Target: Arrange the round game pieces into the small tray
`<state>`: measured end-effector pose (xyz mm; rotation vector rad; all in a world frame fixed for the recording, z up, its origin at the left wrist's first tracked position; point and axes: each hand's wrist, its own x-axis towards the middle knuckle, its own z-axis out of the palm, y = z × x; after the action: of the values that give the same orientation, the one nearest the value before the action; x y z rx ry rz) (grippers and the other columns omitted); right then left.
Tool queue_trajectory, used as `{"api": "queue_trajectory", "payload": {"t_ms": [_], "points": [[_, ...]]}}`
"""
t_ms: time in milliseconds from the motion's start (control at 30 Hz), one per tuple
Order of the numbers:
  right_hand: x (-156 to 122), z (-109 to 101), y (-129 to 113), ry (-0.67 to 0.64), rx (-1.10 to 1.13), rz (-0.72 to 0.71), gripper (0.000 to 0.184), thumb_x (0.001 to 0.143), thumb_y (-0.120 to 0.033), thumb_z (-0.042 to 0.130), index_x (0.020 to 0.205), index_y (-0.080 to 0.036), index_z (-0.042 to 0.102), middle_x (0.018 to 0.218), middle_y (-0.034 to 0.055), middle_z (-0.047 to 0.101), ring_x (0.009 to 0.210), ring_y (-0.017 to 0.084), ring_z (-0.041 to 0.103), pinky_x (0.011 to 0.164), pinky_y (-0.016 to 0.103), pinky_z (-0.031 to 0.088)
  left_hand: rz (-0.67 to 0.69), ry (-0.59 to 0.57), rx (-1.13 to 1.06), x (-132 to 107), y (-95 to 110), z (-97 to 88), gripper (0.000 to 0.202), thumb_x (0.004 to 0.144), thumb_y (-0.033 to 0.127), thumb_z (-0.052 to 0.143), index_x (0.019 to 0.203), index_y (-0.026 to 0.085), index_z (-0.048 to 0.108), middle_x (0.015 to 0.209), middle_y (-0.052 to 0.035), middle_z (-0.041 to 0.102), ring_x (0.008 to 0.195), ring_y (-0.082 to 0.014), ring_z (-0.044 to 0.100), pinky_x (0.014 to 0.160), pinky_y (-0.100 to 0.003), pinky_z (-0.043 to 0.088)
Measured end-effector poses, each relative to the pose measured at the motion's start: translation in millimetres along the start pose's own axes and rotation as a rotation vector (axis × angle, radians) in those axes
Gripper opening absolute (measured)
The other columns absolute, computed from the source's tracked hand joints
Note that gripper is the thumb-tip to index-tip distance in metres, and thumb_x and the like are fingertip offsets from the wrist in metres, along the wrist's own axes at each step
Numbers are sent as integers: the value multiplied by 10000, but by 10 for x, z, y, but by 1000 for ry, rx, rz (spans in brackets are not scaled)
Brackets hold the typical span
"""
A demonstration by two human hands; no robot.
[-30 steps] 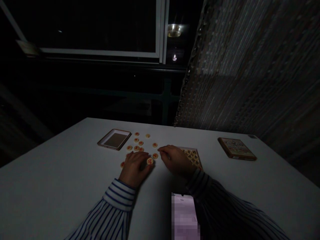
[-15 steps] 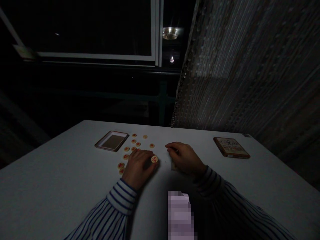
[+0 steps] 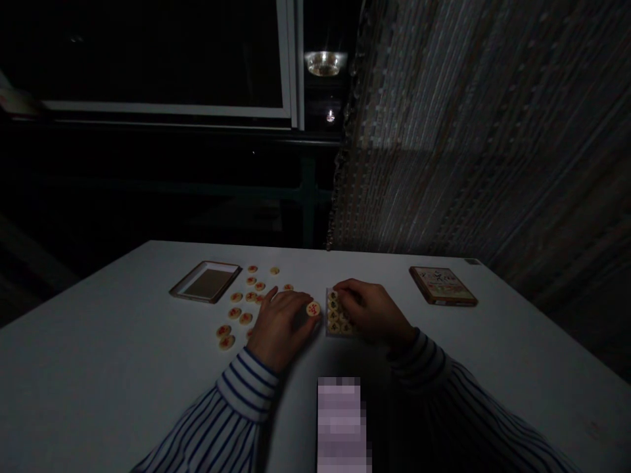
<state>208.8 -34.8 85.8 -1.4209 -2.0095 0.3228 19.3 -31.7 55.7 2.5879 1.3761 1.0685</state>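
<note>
In the head view, my left hand (image 3: 279, 332) pinches a round Chinese chess piece (image 3: 313, 309) with a red character, held between thumb and fingertips just left of a small clear tray (image 3: 327, 334). Rows of chess pieces with dark characters (image 3: 334, 326) lie in that tray. Bent over its far right part is my right hand (image 3: 377, 312), fingers closed together at the pieces; its palm side hides whatever they grip. Several loose red-character pieces (image 3: 245, 318) lie scattered on the table left of and beyond my left hand, which covers some of them.
At the back left of the white table (image 3: 123, 328) lies an open shallow box part (image 3: 213, 300). A printed box lid (image 3: 444, 286) lies at the back right. A pixelated pale object (image 3: 342, 424) is at the near middle. A bead curtain (image 3: 419, 164) hangs behind the table.
My view has turned slightly right. The right hand has shifted off the tray's left part, so its dark-character pieces now show. My left hand, still holding the red-character piece, is closer to the tray.
</note>
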Motion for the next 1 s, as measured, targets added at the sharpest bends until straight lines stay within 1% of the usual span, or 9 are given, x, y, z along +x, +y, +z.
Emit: {"api": "queue_trajectory", "payload": {"t_ms": [133, 267, 367, 467, 600, 767, 933, 1000], "points": [[2, -36, 47, 4, 3, 15, 254, 807, -274, 399, 919, -201, 616, 836, 29, 659, 772, 160, 589, 689, 272, 427, 11, 9, 1, 72, 45, 43, 246, 763, 338, 496, 970, 218, 554, 977, -31, 624, 968, -204, 526, 966, -477, 256], [1, -61, 86, 11, 9, 19, 250, 805, -262, 398, 916, -199, 613, 831, 28, 657, 763, 155, 586, 681, 265, 423, 20, -13, -11, 157, 111, 52, 234, 763, 326, 502, 963, 215, 551, 952, -19, 626, 932, -183, 537, 978, -461, 245], [0, -71, 106, 16, 9, 28, 251, 806, -281, 401, 915, -199, 612, 821, 29, 656, 755, 157, 586, 668, 264, 423, 23, -14, -29, 209, 143, 68, 235, 760, 323, 509, 966, 215, 547, 943, -13, 629, 922, -176, 544, 984, -455, 242], [1, -77, 124, 18, 6, 30, 245, 804, -275, 404, 911, -201, 612, 808, 26, 655, 744, 156, 586, 662, 263, 424, 27, 1, -40, 235, 140, 131, 227, 765, 325, 503, 959, 217, 550, 937, -9, 635, 912, -173, 551, 980, -448, 252], [8, -73, 157, 24, 0, 37, 235, 796, -256, 411, 905, -203, 612, 814, 25, 654, 753, 157, 587, 667, 263, 425, 23, 43, -60, 219, 108, 281, 244, 760, 309, 510, 976, 204, 550, 947, -26, 639, 909, -181, 556, 967, -447, 278], [17, -72, 189, 1, -13, 46, 237, 799, -266, 409, 902, -202, 612, 813, 26, 656, 743, 154, 589, 652, 259, 426, 9, 63, -84, 154, 64, 445, 259, 761, 297, 508, 999, 201, 545, 958, -37, 641, 899, -185, 562, 958, -447, 296], [-2, -62, 229, -36, -4, 40, 225, 793, -251, 417, 886, -194, 614, 810, 25, 656, 736, 145, 591, 647, 248, 430, 18, 99, -83, 120, 31, 506, 259, 762, 296, 506, 998, 197, 548, 939, -48, 643, 879, -190, 564, 924, -429, 340], [-14, -42, 257, -53, 16, 41, 213, 786, -246, 431, 885, -191, 612, 809, 23, 658, 734, 143, 592, 648, 246, 433, 23, 89, -83, 113, 36, 513, 260, 769, 292, 497, 1005, 193, 545, 932, -50, 642, 872, -189, 563, 906, -417, 360]]}}
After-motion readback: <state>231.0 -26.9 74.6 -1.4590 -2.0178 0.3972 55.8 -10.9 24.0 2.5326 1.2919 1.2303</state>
